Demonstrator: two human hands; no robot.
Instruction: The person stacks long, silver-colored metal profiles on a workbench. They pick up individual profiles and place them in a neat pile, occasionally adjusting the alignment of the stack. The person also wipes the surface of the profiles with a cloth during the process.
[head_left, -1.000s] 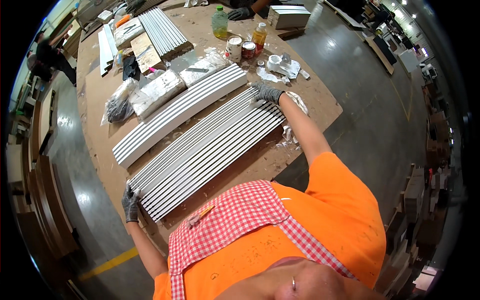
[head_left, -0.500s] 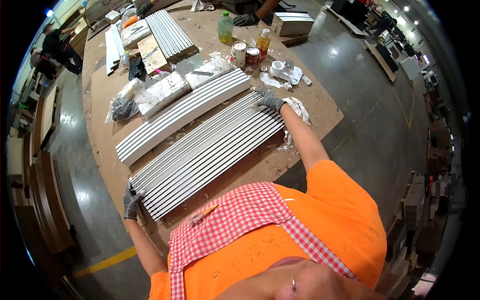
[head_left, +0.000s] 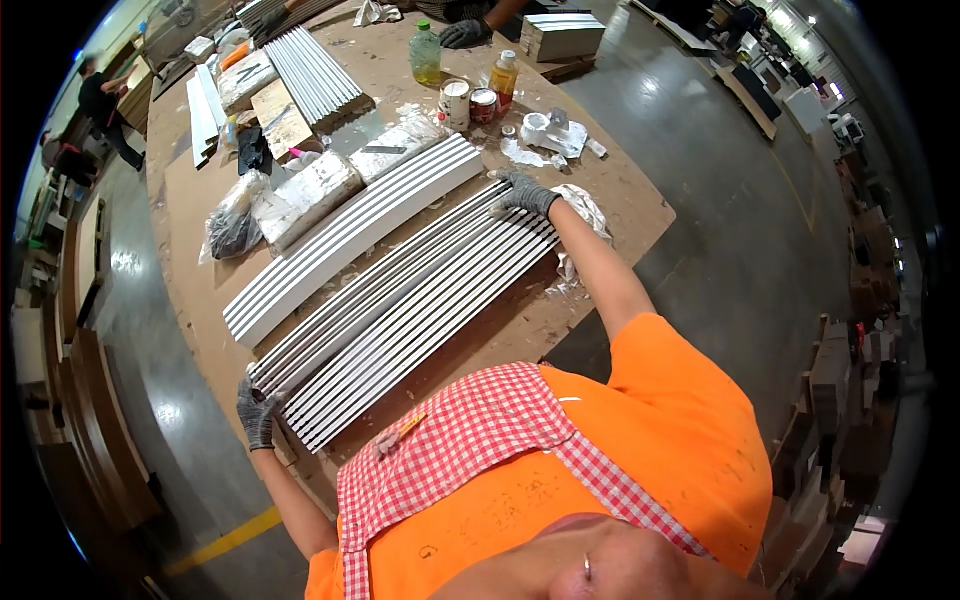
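Observation:
A row of long white strips with dark gaps between them (head_left: pixel 425 325) lies slantwise on the workbench in front of me. My left hand (head_left: pixel 256 412), in a grey glove, is closed around the near-left end of a strip in the row's far part. My gloved right hand (head_left: pixel 527 193) grips the opposite end, its fingers bent over the edge. The held strip shows a greyish face between the two groups of strips. Just beyond, a separate block of white strips (head_left: pixel 350 240) stands side by side, touched by neither hand.
Wrapped white packages (head_left: pixel 310 200) and a plastic bag (head_left: pixel 236 218) sit behind the strips. Paint cans (head_left: pixel 455 105), a green bottle (head_left: pixel 425 55) and an amber bottle (head_left: pixel 503 78) stand farther back. Another person's gloved hand (head_left: pixel 466 34) rests at the far edge. The workbench (head_left: pixel 630 200) ends at right.
The pale gap between the two groups of strips has narrowed and darkened as the held strip turned and shifted. Both hands keep their grip at the ends.

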